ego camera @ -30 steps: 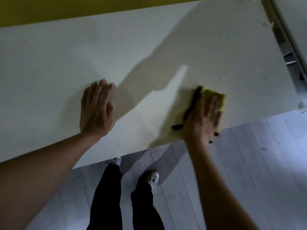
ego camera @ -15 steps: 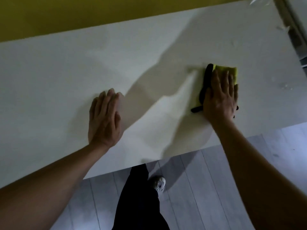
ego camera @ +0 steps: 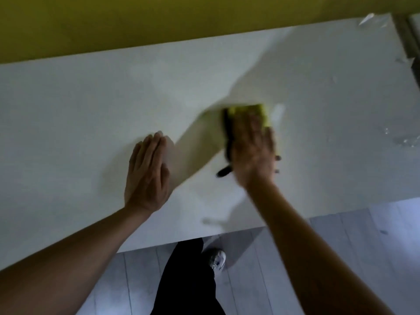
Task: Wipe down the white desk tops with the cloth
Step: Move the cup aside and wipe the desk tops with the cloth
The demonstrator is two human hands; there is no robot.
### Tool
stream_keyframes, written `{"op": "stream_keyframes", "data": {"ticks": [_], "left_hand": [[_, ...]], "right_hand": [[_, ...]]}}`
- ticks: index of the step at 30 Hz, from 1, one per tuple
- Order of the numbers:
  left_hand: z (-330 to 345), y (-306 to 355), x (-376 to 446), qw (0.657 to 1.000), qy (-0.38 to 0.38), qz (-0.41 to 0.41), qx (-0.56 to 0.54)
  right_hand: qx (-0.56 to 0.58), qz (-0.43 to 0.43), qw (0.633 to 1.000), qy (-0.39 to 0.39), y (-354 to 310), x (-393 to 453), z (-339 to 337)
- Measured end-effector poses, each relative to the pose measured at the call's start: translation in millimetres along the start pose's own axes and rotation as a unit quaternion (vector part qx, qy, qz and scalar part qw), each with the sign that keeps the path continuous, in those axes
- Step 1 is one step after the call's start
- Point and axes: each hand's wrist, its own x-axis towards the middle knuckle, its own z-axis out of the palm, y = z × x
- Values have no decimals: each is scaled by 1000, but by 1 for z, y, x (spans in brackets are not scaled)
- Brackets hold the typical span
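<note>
Head view: right hand (ego camera: pixel 251 147) is pressing flat, fingers straight, on the yellow cloth (ego camera: pixel 250 110), which is lying mid-desk directly under it, long axis pointing away from the person. Left hand (ego camera: pixel 147 173) is resting flat and empty on the white desk top (ego camera: pixel 68 110), just beside.

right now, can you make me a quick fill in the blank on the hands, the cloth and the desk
1. The right hand presses a cloth whose colour is ____.
2. The left hand lies ____ on the white desk top, holding nothing.
3. The wall behind the desk is ____.
4. The foot by the desk's near edge wears a ____ shoe.

Missing words: yellow; flat; yellow; white
</note>
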Motion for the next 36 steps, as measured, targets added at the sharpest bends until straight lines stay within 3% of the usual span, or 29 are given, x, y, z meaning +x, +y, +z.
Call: {"op": "stream_keyframes", "data": {"ticks": [3,6,8,11,13,17,19,22,26,28,32,34,36], "left_hand": [[1,3,1,1000,6,-14,-1],[2,5,1,1000,8,-17,-2],[2,5,0,1000,8,-19,-2],[2,2,1,1000,7,-19,-5],[2,-2,-1,1000,0,-13,10],[-2,-2,2,999,-4,-28,17],[-6,2,1,999,-7,-45,15],[-8,4,4,998,-2,-54,7],[-6,0,32,996,28,-81,-1],[-5,-7,56,997,34,-69,-2],[6,-34,99,997,26,-71,19],[9,-45,118,996,23,-86,30],[8,-50,137,995,-9,-90,36]], "right_hand": [[21,193,979,56,81,9,-18],[19,265,962,68,81,18,-14],[5,223,972,74,35,25,-4],[24,45,998,25,-59,24,13],[39,-59,997,-33,-106,22,14],[32,-148,987,-46,-77,37,15],[23,-64,998,-4,-24,48,10],[17,144,989,32,54,63,-8],[14,261,964,55,50,73,-11],[3,208,977,51,4,82,-1],[22,-52,997,-49,-101,85,16],[27,-143,985,-87,-114,86,17],[3,-173,983,-65,-86,97,16]]}}
